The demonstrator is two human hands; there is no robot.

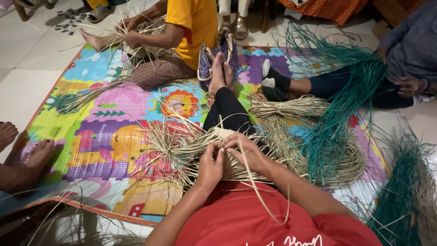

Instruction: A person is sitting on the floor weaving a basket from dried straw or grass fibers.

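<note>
Your left hand (210,165) and right hand (248,152) meet over your lap, just above your red shirt (255,223). Both sets of fingers are closed on the woven straw piece (214,146) that rests across your outstretched leg (227,111): the left pinches its near edge, the right curls over the top and pins a single long strand (255,187) that trails back toward you.

The straw looks light and dry, springy rather than limp, and likely to crack if you fold it sharply. The loose ends fan out to the left and will slip if held by the tips, so I'd judge the safest hold is close to the tight woven part, where the strands cross, with a thumb pressing each crossing flat.

To your right lies a tied bundle of straw (291,107) and, beyond it, a long sheaf of green strands (341,105) draped over a heap of pale ones. More green strands (405,196) bristle at the right edge.

Everything sits on a bright play mat (100,136) printed with cartoon animals, a sun-like flower and blocks of pink, yellow and blue; small lettering shows on it. A person in a yellow shirt (193,23) works straw at the far side, another person's hand (409,85) rests at the right, and bare feet (27,150) show at the left.
</note>
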